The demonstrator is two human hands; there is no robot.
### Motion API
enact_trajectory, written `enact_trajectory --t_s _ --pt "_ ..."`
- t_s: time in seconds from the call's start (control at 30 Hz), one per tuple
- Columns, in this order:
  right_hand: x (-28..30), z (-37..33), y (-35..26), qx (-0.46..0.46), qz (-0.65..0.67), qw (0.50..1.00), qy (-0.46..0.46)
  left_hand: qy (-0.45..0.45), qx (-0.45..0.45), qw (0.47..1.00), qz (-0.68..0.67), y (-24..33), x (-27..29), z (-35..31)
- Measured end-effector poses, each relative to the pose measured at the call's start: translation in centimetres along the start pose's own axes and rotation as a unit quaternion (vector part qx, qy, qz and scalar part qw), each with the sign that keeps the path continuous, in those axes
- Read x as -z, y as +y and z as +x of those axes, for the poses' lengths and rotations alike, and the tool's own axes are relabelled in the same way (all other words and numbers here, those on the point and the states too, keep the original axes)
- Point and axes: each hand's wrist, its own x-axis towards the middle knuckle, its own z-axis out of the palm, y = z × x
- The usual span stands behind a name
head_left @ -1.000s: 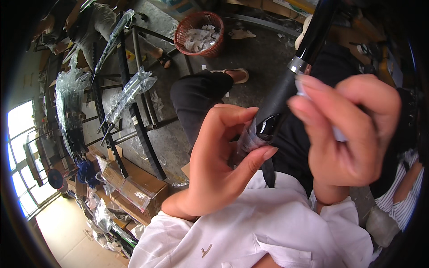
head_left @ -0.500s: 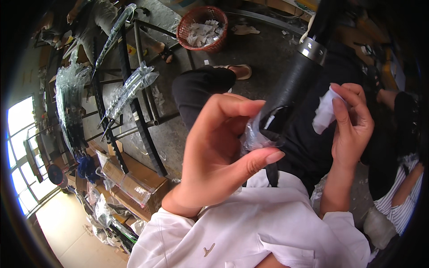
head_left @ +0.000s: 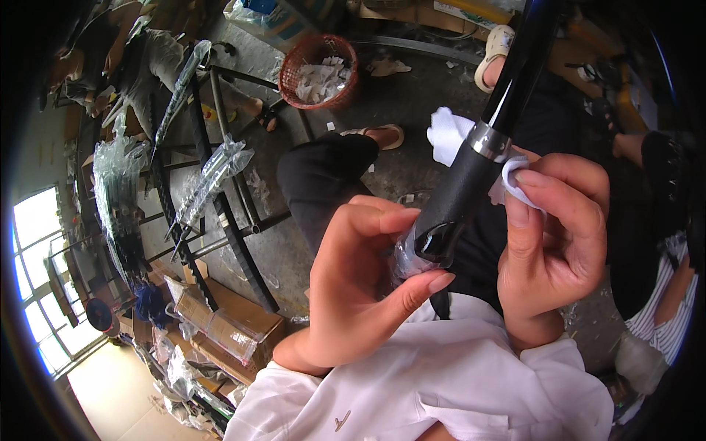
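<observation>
A thick black rod (head_left: 457, 192) slants up and away in front of me, with a textured grip, a silver ring (head_left: 490, 142) and a glossy black butt end. Thumb and fingers of my left hand (head_left: 357, 275) curl around that butt end, where crinkled clear plastic film (head_left: 409, 259) sits against the palm. Beside the ring, my right hand (head_left: 559, 231) pinches a white cloth-like piece (head_left: 450, 136). It passes behind the rod, so its far part shows on the left of the ring. The rod hides its middle.
A red basket (head_left: 288, 67) of white scraps stands on the floor ahead. Left are a metal frame (head_left: 243, 176), plastic-wrapped bundles of rods (head_left: 118, 184) and cardboard boxes (head_left: 257, 327). A person's foot in a light clog (head_left: 494, 59) is ahead; a striped garment (head_left: 665, 316) shows at right.
My right hand has moved left, bringing the white piece behind the rod at the silver ring. The rod's butt end now rests within my left hand's curl, against the film.
</observation>
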Motion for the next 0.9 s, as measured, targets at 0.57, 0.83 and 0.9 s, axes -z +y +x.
enact_trajectory --t_s 0.57,0.83,0.9 --pt "-0.5 -0.3 0.4 0.088 -0.030 0.996 -0.014 -0.036 0.189 0.962 -0.193 1.3 0.0 0.2" --pt "-0.3 -0.6 0.4 0.069 -0.017 0.997 0.001 -0.071 0.172 0.952 -0.241 0.4 0.6 0.3" --pt "-0.3 -0.8 0.5 0.057 -0.011 0.998 0.007 -0.086 0.190 0.951 -0.229 0.6 0.5 0.3"
